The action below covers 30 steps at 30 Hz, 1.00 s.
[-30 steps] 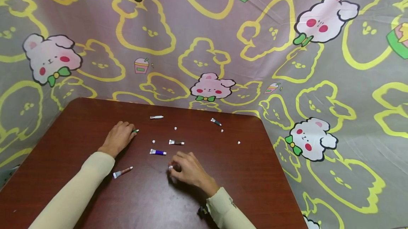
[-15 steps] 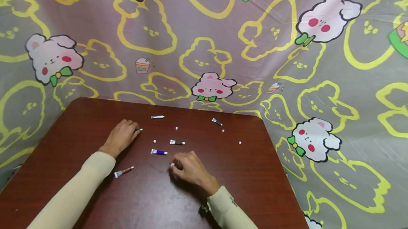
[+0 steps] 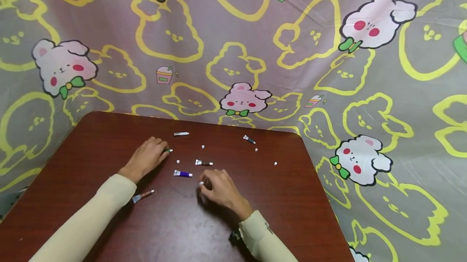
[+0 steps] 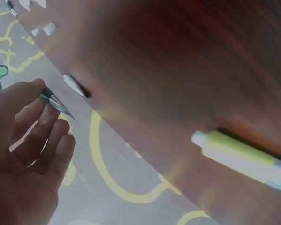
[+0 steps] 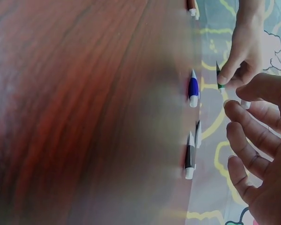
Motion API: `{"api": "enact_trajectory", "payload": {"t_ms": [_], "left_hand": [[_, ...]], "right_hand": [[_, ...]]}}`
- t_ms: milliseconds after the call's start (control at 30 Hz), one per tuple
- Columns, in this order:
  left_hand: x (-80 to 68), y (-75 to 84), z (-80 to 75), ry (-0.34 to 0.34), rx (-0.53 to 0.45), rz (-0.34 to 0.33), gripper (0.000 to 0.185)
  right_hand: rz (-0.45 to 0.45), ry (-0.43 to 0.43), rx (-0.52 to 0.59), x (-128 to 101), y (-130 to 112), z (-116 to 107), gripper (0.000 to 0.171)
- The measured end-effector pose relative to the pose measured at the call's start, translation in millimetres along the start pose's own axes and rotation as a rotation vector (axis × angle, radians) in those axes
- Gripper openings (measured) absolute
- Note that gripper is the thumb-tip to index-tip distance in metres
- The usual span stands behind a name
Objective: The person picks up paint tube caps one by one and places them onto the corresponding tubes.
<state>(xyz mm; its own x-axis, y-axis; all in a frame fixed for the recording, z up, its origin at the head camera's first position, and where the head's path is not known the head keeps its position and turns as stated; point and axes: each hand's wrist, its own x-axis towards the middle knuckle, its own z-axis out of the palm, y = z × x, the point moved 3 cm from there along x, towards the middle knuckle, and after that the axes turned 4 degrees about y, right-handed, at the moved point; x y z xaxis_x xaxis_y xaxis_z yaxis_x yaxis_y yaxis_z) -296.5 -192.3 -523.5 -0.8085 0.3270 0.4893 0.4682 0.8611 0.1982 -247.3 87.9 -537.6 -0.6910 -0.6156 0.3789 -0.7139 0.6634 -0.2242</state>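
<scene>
Hands worked among small paint tubes scattered on the dark red wooden table [image 3: 91, 140]: left hand [image 3: 146, 158] pinched a green tube [image 3: 168, 150], right hand [image 3: 219, 189] pinched a white cap [image 3: 201, 183], seemingly for capping.

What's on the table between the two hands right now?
In the head view, the blue tube lies on the table between the left hand and the right hand, with a small white cap just above it.
</scene>
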Motion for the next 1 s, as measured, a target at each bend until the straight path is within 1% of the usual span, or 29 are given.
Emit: {"api": "enact_trajectory", "payload": {"t_ms": [133,300,400,633,1000], "left_hand": [[0.4,8.3,0.5,0.025,-0.004,0.045,0.013],[1.2,19.7,-0.8,0.014,-0.006,0.084,0.014],[2.3,27.0,-0.3,0.004,-0.001,0.1,0.013],[2.7,42.5,1.7,0.029,0.013,0.142,0.016],[3.6,60.2,2.9,0.037,0.021,0.189,0.014]], "right_hand": [[0.015,0.001,0.018,0,3,0,0.016],[0.017,0.006,0.036,0,7,0,0.017],[0.003,0.025,0.04,1,8,-1,0.017],[-0.003,0.054,0.062,2,12,-3,0.017],[0.037,0.033,0.076,3,19,-5,0.017]]}}
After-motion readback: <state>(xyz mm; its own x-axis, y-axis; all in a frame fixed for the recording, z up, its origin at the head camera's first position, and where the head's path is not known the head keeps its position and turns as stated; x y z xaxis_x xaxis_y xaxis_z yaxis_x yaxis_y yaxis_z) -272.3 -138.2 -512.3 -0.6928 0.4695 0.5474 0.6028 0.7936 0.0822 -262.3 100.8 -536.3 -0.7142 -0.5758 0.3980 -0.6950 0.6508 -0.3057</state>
